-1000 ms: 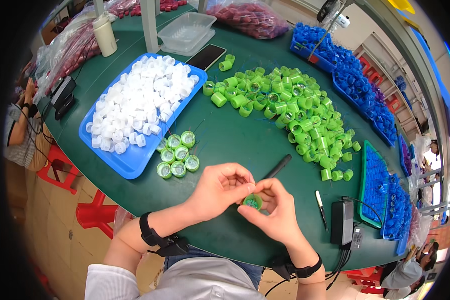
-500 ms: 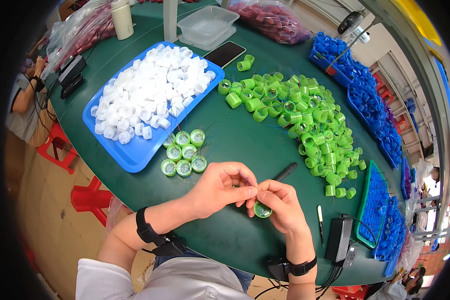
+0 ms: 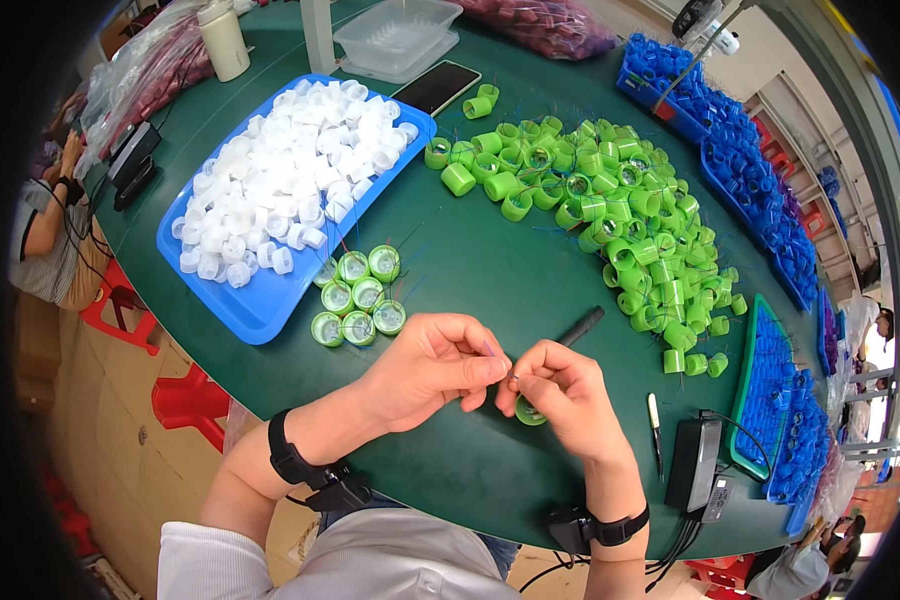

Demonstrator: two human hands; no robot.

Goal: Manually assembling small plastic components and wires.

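My right hand holds a small green plastic cup low in its fingers, with thumb and forefinger pinched above it. Close beside it, my left hand pinches what looks like a thin dark wire; the fingertips of both hands almost meet. Just left of my hands stands a cluster of green cups with whitish inserts, thin wires sticking out. A black marker-like stick lies beyond my right hand. Farther off spreads a heap of green cups with fine wires among them.
Left, a blue tray carries a heap of white caps. Behind are a phone, clear plastic containers and a bottle. Right lie a pen, a black adapter and trays of blue parts. Other people sit nearby.
My fingertips have drawn slightly apart, and the green cup in my right hand is more covered by the fingers. The whole view has shifted a little.
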